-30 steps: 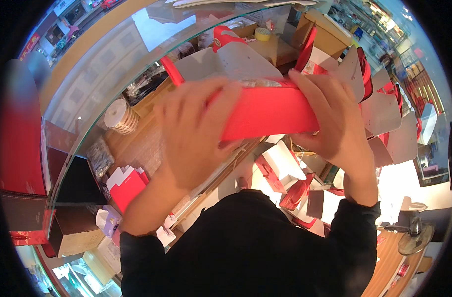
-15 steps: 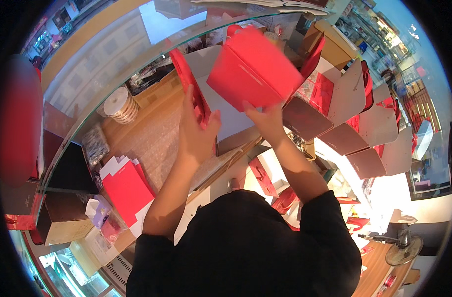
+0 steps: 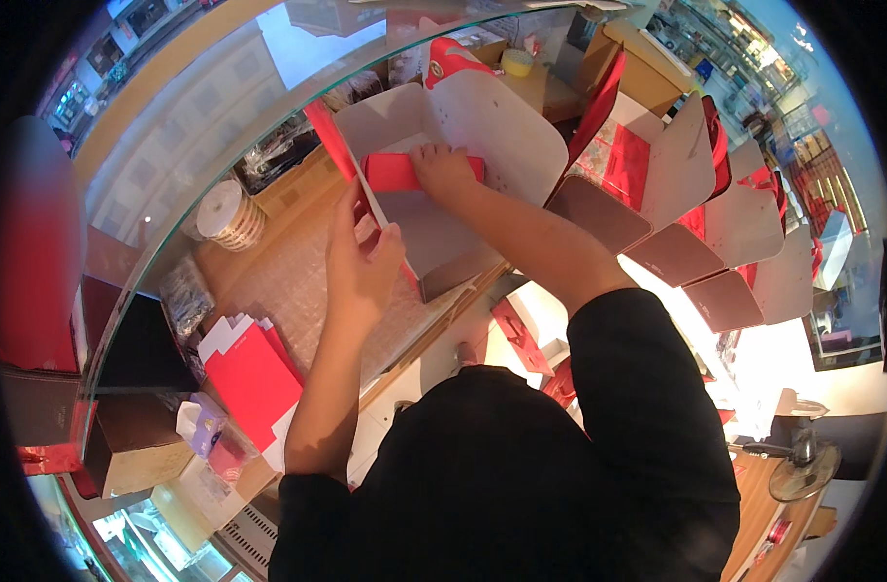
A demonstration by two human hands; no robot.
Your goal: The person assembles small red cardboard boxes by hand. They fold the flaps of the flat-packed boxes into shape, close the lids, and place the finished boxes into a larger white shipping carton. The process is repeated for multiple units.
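Note:
In front of me stands a large gift box (image 3: 434, 233) with a pale grey interior and its rounded flaps spread open. A small red box (image 3: 389, 172) sits inside it at the far end. My right hand (image 3: 442, 173) reaches in with its fingers closed over the middle of the red box, covering part of it. On the left side, my left hand (image 3: 358, 267) grips the gift box's red side flap (image 3: 329, 136), thumb and fingers on either side of its edge.
Several similar open boxes (image 3: 672, 262) stand in a row to the right. Flat red cartons (image 3: 254, 373) are stacked at left, near a ribbon roll (image 3: 225, 213) and a tissue pack (image 3: 201, 427). A glass edge (image 3: 162, 228) curves along the far side.
The red box has gone from above the gift box down into it, along with my right hand. My left hand has shifted slightly left and down, still at the side flap.

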